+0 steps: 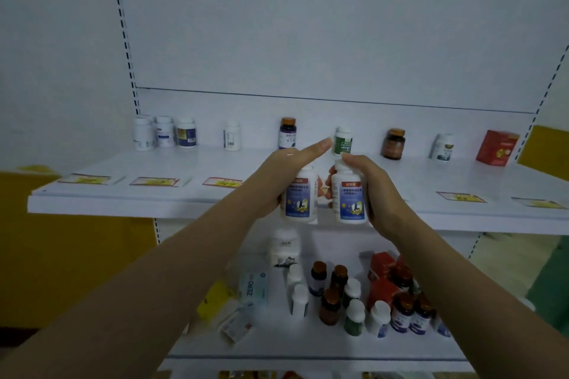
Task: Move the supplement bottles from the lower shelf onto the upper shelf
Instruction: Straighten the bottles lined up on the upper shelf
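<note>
My left hand (277, 175) grips a white bottle with a blue label (300, 198), its index finger stretched forward. My right hand (374, 184) grips a matching white bottle (351, 197). Both bottles hang upright side by side in front of the upper shelf's front edge (123, 203). Along the back of the upper shelf stand several bottles: a white group (166, 132) at the left, a single white one (231, 135), a purple-labelled one (287, 132), a green-labelled one (342, 141), a brown one (393, 144) and another white one (443, 148). The lower shelf (277, 344) holds several more bottles (354, 301).
A red box (496, 148) stands at the upper shelf's right end. Price tags (154, 181) line its front. On the lower shelf lie a white box (283, 246), red boxes (381, 277), a pale blue box (254, 288) and a yellow box (215, 298).
</note>
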